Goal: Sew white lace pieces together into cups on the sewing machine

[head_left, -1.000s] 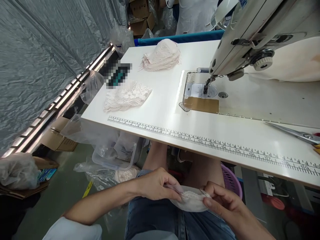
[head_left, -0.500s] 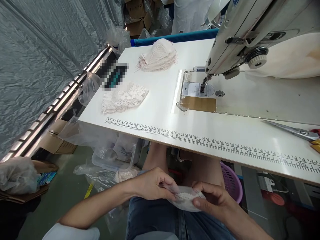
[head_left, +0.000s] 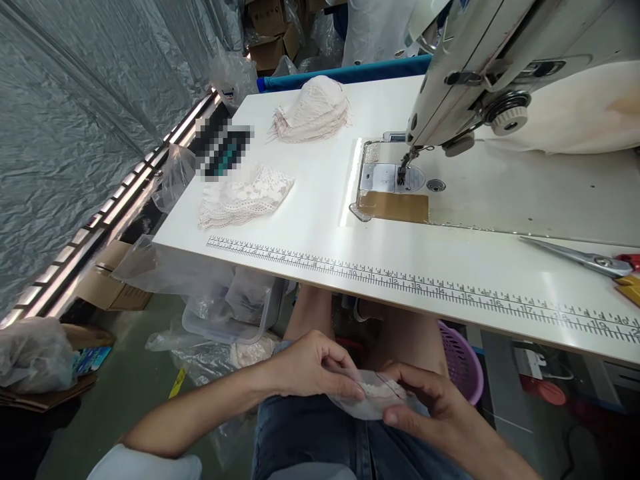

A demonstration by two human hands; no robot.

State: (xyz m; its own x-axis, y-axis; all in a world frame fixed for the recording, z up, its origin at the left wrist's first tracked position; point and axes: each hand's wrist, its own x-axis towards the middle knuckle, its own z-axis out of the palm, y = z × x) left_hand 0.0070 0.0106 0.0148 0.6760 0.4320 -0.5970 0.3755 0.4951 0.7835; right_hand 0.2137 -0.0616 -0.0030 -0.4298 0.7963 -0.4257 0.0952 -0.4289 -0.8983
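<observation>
Over my lap, both hands pinch a small pale lace and mesh fabric piece (head_left: 373, 398). My left hand (head_left: 310, 365) grips its left edge with thumb and fingers closed. My right hand (head_left: 430, 403) holds its right edge, fingers curled over it. The piece sits below the front edge of the white sewing table (head_left: 320, 220). On the table lie a flat stack of white lace pieces (head_left: 243, 195) and a taller pile of pink-edged lace pieces (head_left: 313, 111). The sewing machine (head_left: 500, 60) stands at the upper right, its needle (head_left: 401, 170) over the metal plate.
Scissors (head_left: 585, 259) lie at the table's right edge. A ruler strip (head_left: 410, 287) runs along the front edge. Under the table are a clear plastic tub (head_left: 225, 313), plastic bags and a purple basket (head_left: 463, 360). Cardboard boxes (head_left: 113, 283) and grey sheeting (head_left: 65, 120) are on the left.
My hands have shifted the fabric piece slightly; the right thumb has slid lower along its edge. The view has tilted a little, nothing on the table has moved.
</observation>
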